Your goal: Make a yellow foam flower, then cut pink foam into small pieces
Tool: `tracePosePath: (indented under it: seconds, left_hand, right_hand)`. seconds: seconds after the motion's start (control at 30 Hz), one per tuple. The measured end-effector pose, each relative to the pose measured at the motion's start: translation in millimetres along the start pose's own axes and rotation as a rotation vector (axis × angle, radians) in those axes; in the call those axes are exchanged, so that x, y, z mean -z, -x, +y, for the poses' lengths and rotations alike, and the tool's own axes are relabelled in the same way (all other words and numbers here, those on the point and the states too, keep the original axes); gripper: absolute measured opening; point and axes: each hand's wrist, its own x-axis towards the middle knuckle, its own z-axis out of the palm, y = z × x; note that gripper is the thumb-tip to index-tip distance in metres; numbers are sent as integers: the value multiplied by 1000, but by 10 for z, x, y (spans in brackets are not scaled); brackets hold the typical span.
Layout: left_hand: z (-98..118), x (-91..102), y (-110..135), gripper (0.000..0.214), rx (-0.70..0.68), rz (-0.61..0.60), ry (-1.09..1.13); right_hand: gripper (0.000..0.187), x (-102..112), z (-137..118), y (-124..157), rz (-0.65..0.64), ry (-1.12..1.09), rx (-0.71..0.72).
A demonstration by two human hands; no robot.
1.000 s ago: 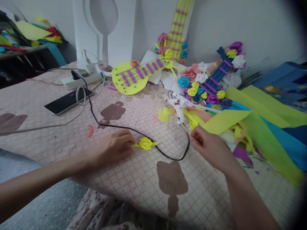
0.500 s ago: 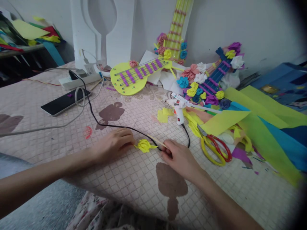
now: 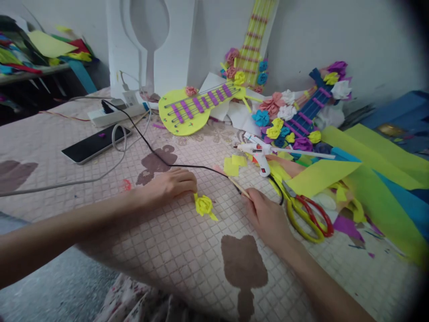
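1. Inward of the desk's (image 3: pixel 187 255) near edge, the right hand (image 3: pixel 267 219) is closed around a thin wooden stick (image 3: pixel 238 187), whose free end points away. A black cord (image 3: pixel 187 166) runs beside the stick; I cannot tell whether the fingers grip it too.
2. Scissors (image 3: pixel 310 218) lie just right of that hand.
3. A yellow paper flower (image 3: pixel 203 205) sits between the hands, nearer the left.
4. The left hand (image 3: pixel 177 184) is curled narrow, fingertips at the flower's end strip.
5. Beyond lies a white glue gun (image 3: pixel 260 156).
6. Toward the desk's far edge rests a yellow guitar shape (image 3: pixel 197 107).
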Motion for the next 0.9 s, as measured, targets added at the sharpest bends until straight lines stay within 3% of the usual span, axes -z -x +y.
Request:
tracePosePath:
  seconds: [0.13,0.43,0.53,0.73,0.9]
  left_hand:
    - [-34,74,-92,17,47,6,87]
    - [-46,240,-365,6,188,101,175]
    - [-95,193,-353,7,233,153,185]
    - [-176,137,-241,9,313,197,216]
    - [-167,145,-216,9,321,186,240]
  right_hand:
    - [24,28,-53,59,8,-107,62]
    - [11,-2,-217,-2,-109,-226,-45]
    - [3,-10,-292,-78,-144,-327,-48]
    - [7,-119,-429,-253,-237,-363,9]
    - [9,-98,-379,-320,-183,-422,-37]
